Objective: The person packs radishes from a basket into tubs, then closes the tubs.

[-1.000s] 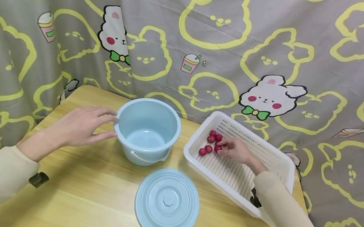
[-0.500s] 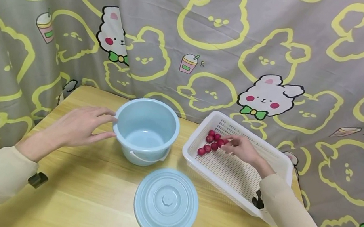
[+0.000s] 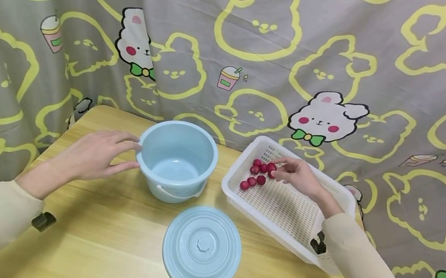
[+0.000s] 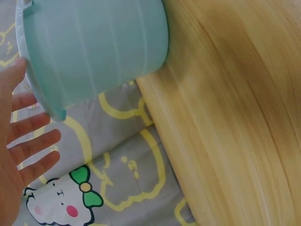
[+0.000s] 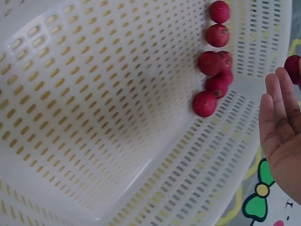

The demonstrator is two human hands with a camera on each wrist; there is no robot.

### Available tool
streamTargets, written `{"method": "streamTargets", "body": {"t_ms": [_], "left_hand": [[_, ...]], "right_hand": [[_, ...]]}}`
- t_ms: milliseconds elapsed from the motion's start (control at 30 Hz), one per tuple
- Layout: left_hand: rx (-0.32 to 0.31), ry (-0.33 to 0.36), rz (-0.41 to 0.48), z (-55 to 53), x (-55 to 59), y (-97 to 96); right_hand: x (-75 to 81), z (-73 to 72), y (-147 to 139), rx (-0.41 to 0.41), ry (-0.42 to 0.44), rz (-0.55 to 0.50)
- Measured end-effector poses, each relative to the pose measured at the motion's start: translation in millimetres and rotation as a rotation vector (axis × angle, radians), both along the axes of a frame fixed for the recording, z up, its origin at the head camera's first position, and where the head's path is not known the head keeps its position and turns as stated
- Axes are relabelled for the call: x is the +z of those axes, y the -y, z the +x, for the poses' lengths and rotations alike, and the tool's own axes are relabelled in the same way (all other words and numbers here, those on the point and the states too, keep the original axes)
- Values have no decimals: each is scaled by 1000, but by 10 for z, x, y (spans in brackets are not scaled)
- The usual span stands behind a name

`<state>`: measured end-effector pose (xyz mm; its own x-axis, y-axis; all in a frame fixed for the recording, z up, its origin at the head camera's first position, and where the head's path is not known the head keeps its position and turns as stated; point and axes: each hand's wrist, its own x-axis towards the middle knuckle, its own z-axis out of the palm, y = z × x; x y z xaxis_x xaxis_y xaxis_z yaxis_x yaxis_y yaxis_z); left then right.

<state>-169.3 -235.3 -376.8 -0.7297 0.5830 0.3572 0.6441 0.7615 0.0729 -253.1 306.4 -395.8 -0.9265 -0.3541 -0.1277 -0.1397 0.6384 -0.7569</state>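
Observation:
My right hand (image 3: pixel 300 176) pinches a small round red fruit (image 3: pixel 271 168) between fingertips and thumb, raised over the white basket (image 3: pixel 266 226). In the right wrist view that fruit (image 5: pixel 292 68) shows at the right edge, partly cut off by the frame. Several more red fruits (image 5: pixel 205 103) lie loosely grouped at one end of the basket floor. On the left, my left hand (image 3: pixel 98 156) rests with extended fingers and thumb at the rim of a light blue bucket (image 3: pixel 174 180). The left wrist view has its fingertips (image 4: pixel 42 123) right by the bucket's lip.
A round light blue lid (image 3: pixel 202 249) lies on the wooden table (image 3: pixel 108 243) in front of the bucket. The bucket's white handle (image 3: pixel 178 195) hangs down at its front. Behind the table hangs a grey patterned curtain (image 3: pixel 255 75).
My right hand has picked a red fruit from the group and raised it off the basket floor. The left hand stays at the bucket rim.

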Motion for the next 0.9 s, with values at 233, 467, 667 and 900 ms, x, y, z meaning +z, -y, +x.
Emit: {"method": "streamTargets", "body": {"t_ms": [233,467,667,900], "left_hand": [[-13,-25,-5,-8,-2,0],[-26,-44,-2,-5,0,7],[-54,-91,-5,-19,17,6],[-60,-101,-22,-43,26,11]], "right_hand": [[152,22,67,-2,-15,-41],[322,64,223,26,-16,-77],[421,81,370,65,-44,-98],[480,138,580,121,-40,-158]]}}
